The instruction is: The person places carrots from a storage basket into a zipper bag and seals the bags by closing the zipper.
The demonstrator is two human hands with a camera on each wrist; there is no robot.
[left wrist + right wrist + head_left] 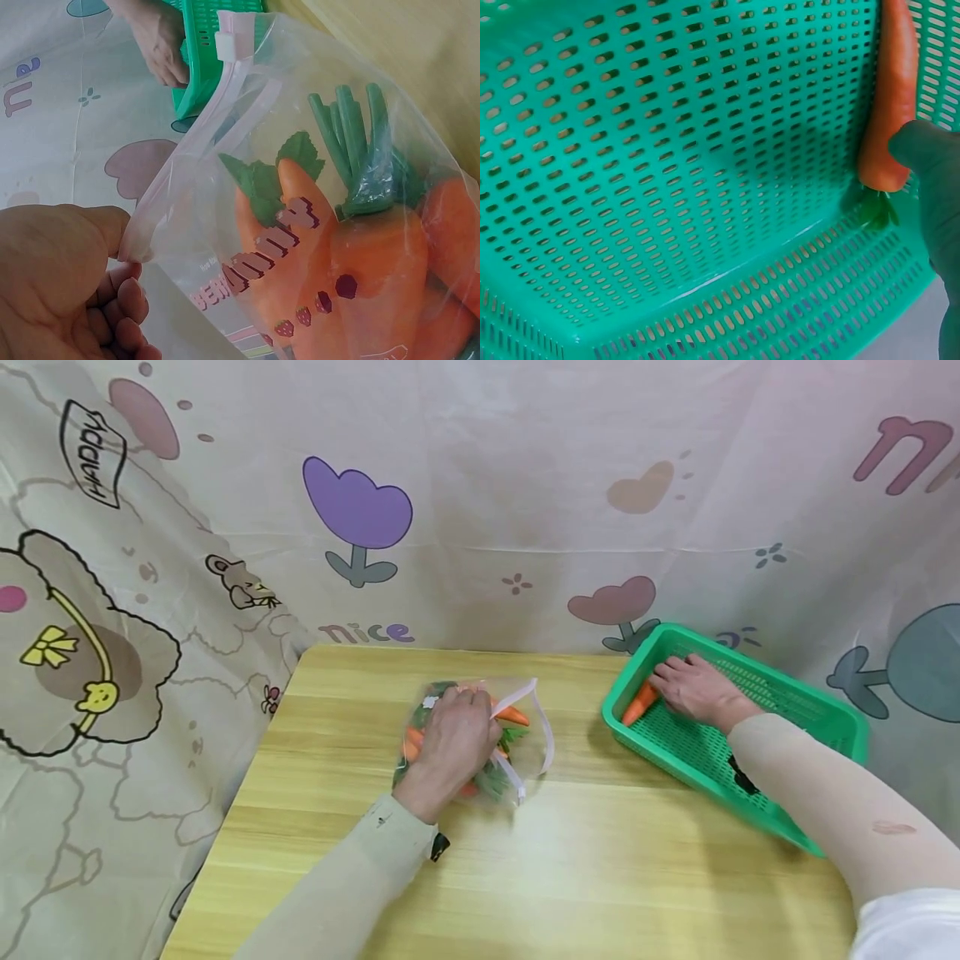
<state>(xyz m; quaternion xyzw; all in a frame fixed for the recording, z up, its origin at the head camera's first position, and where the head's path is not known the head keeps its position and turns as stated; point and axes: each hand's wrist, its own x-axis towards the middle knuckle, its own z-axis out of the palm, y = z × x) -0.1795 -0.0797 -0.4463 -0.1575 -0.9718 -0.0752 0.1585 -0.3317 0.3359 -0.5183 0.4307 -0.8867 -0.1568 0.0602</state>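
Note:
A clear zip bag [191, 184] lies on the wooden table with several orange carrots [379, 262] and green tops inside. Its white zipper edge hangs open toward the right. My left hand [453, 739] pinches the edge of the bag's mouth between thumb and forefinger, the other fingers curled. To the right, a single carrot [639, 703] with a small green leaf rests along the end wall of a green basket [667, 760]. Inside that basket my right hand [697, 692] grips the carrot, thumb on its side near the leafy end; the fingertips are partly hidden.
The light wooden table [322, 760] ends against a patterned curtain [480, 485] at the back and left. The basket's perforated walls surround my right hand, and its long side slants toward the right front.

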